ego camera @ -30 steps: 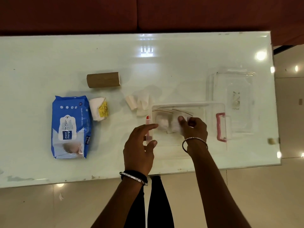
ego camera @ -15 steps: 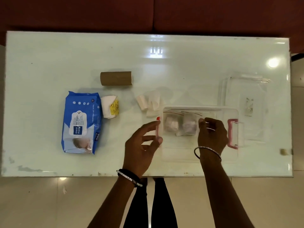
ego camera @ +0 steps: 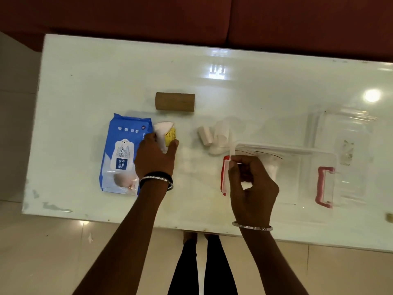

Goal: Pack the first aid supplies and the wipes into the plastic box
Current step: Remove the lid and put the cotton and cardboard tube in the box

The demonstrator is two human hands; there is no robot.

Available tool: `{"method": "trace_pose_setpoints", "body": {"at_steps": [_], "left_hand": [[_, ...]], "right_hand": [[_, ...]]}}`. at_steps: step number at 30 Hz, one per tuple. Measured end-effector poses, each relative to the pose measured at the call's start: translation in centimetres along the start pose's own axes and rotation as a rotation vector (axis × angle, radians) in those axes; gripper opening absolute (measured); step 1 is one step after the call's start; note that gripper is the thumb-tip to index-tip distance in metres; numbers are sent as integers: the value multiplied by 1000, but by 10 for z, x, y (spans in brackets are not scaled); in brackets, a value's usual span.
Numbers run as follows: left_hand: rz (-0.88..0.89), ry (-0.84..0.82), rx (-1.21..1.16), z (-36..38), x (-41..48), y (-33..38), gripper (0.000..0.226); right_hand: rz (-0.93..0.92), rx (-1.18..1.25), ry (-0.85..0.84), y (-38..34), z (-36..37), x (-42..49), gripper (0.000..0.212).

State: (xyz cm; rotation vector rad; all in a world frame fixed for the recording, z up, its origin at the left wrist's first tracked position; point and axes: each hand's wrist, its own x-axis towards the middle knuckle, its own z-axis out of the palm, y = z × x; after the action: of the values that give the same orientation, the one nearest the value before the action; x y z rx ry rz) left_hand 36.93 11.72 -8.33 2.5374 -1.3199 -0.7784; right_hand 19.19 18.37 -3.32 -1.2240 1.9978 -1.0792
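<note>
1. Since half a second ago the left hand (ego camera: 156, 158) has left the box's near-left corner and reached across to the white-and-yellow packet (ego camera: 167, 134); its grip is spread around the packet, thumb on one side and fingers on the other, though whether it has closed on it I cannot tell.
2. That packet lies on the desk (ego camera: 85, 86) just beside the blue wipes pack (ego camera: 121, 154), whose lower right corner the left wrist hides.
3. Over at the plastic box (ego camera: 297, 177), the right hand (ego camera: 253, 186) has shifted to the left end, fingers curled at the rim by the red latch (ego camera: 224, 177); what it pinches, if anything, is hard to make out.
4. White bagged supplies (ego camera: 273, 167) sit inside the box, mostly hidden behind that hand.
5. Loose white bandage rolls (ego camera: 212, 136) lie just beyond the box's far-left corner.
6. A brown cardboard tube (ego camera: 174, 102) lies farther back.
7. The clear lid (ego camera: 344, 133) rests beyond the box, faint against the glare.
</note>
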Motion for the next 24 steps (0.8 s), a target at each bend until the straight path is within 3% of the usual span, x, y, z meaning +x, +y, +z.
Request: {"method": "trace_pose_setpoints", "body": {"at_steps": [5, 10, 13, 18, 24], "left_hand": [[-28, -13, 17, 10, 9, 4, 61], [-35, -62, -241, -6, -13, 7, 46], [64, -208, -399, -24, -43, 10, 44], [94, -459, -625, -46, -92, 18, 59], [191, -608, -648, -54, -119, 18, 53]], "right_hand": [[-65, -18, -99, -7, 12, -9, 9], [7, 8, -203, -13, 15, -11, 11], [146, 97, -237, -19, 10, -9, 15], [331, 239, -404, -25, -14, -1, 53], [383, 251, -721, -9, -61, 3, 52]]}}
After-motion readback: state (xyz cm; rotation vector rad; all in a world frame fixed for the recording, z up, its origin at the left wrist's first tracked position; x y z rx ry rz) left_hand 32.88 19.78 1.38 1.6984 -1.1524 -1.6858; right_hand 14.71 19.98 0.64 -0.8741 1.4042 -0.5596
